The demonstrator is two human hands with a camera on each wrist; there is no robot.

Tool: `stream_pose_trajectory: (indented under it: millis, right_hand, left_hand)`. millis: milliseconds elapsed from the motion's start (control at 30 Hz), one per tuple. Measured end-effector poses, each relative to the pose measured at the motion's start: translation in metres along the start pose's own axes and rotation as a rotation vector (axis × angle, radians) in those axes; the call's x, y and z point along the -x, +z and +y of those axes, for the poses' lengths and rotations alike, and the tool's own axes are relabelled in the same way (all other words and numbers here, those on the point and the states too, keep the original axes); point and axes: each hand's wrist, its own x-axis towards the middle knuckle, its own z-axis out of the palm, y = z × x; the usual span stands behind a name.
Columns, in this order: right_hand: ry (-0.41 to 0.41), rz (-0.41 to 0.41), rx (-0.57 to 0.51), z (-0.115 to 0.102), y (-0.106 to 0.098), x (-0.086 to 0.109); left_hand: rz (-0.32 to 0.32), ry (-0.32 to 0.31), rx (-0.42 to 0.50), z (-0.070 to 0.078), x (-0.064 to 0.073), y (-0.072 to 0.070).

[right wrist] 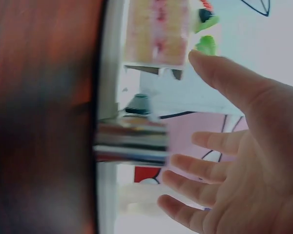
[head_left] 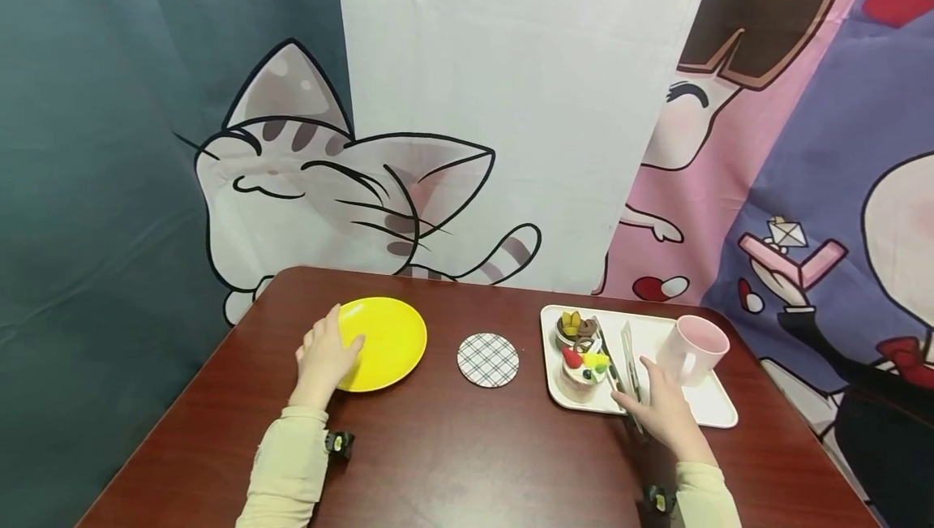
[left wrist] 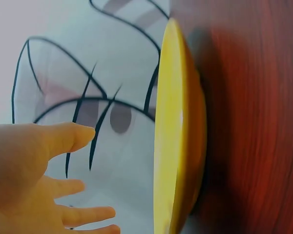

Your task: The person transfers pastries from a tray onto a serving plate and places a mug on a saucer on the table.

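Observation:
My left hand [head_left: 321,358] hovers at the left edge of a yellow plate [head_left: 394,341], fingers spread. In the left wrist view a gap shows between its fingertips and the plate [left wrist: 178,136]. Over the front of a white tray [head_left: 713,408] is my right hand [head_left: 666,413], its fingers apart and holding nothing. Two slim metal utensils [head_left: 629,349] lie on the tray beside it; their shiny handle ends [right wrist: 132,144] jut past the rim in the right wrist view. A fruit-topped dessert cup [head_left: 581,378] stands left of that hand, and a pink mug [head_left: 693,345] behind it.
A second dessert cup [head_left: 567,327], with a brown and yellow topping, stands at the tray's back left. A round checked coaster [head_left: 488,360] lies between plate and tray. Behind the brown table [head_left: 467,447] hangs a cartoon-printed cloth [head_left: 511,106].

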Motion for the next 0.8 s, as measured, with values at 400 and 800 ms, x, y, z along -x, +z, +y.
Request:
stream_pose_trajectory:
  millis: [400, 800]
  right_hand:
    - [0.037, -0.081, -0.019, 0.005, 0.021, -0.001]
    - [0.000, -0.039, -0.019, 0.011, 0.022, -0.001]
  left_hand:
    - [-0.070, -0.100, -0.001, -0.043, -0.003, -0.021]
    - [-0.200, -0.109, 0.080, -0.055, -0.011, -0.020]
